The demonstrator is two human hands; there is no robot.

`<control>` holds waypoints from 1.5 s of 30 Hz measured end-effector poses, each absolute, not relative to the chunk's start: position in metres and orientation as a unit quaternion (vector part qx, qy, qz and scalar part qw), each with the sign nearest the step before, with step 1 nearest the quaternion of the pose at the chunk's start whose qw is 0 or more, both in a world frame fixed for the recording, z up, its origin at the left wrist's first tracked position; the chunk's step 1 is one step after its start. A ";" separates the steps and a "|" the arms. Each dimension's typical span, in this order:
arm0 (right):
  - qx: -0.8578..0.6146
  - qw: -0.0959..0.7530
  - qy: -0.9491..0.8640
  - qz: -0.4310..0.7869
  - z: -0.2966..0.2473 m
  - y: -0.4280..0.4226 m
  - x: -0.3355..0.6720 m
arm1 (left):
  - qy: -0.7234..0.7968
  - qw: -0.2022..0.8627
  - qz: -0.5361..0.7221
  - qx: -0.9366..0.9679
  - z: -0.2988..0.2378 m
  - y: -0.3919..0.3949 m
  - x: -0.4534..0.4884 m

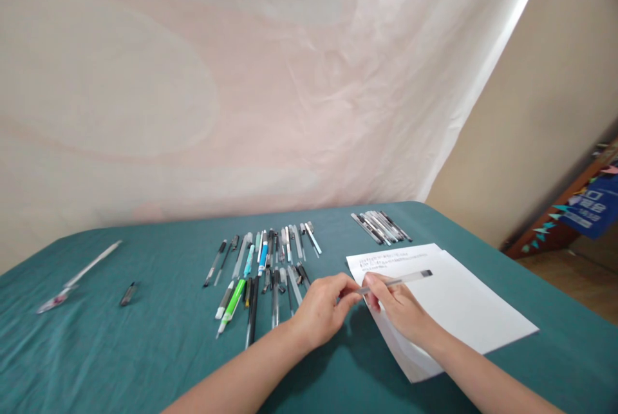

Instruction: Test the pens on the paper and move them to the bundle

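A clear-barrelled pen (408,277) with a dark end lies nearly level between my two hands, over the left part of the white paper (463,311). My left hand (324,308) pinches its left end between thumb and fingers. My right hand (393,304) is closed around the pen's middle, just above the sheet. Small lines of handwriting (381,261) run along the top of the paper. Close to my left hand, several pens and markers lie in two rough rows, among them a green marker (232,306) and a blue pen (263,257). The pen's left tip is hidden by my fingers.
Behind the paper lies a row of several pens (381,227). A small dark cap-like piece (127,294) and a long clear wrapper (82,275) rest on the left of the green-covered table (164,343). A pale cloth (270,85) hangs along the back.
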State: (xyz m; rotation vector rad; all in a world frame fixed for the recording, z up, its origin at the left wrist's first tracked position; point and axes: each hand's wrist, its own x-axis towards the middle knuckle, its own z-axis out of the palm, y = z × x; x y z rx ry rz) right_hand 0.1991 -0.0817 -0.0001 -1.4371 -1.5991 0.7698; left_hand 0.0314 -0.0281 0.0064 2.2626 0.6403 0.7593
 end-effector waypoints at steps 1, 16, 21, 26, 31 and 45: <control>-0.576 0.413 -0.633 0.311 0.001 -0.082 0.200 | 0.240 0.329 0.289 0.867 0.007 -0.027 0.032; -0.587 0.398 -0.604 0.363 0.012 -0.062 0.261 | 0.331 0.240 0.349 0.843 -0.003 0.005 0.022; -0.593 0.295 -0.677 0.319 0.001 -0.055 0.278 | 0.354 0.301 0.382 0.799 -0.011 0.007 0.024; -0.751 0.254 -0.597 0.126 -0.005 -0.018 0.329 | 0.361 0.271 0.327 0.830 -0.014 0.002 0.022; -0.853 0.224 -0.471 0.006 -0.013 0.016 0.383 | 0.281 0.135 0.194 0.930 -0.004 -0.014 0.023; -0.904 0.157 -0.397 -0.026 -0.040 0.043 0.396 | 0.254 0.035 0.130 0.958 -0.004 -0.023 0.028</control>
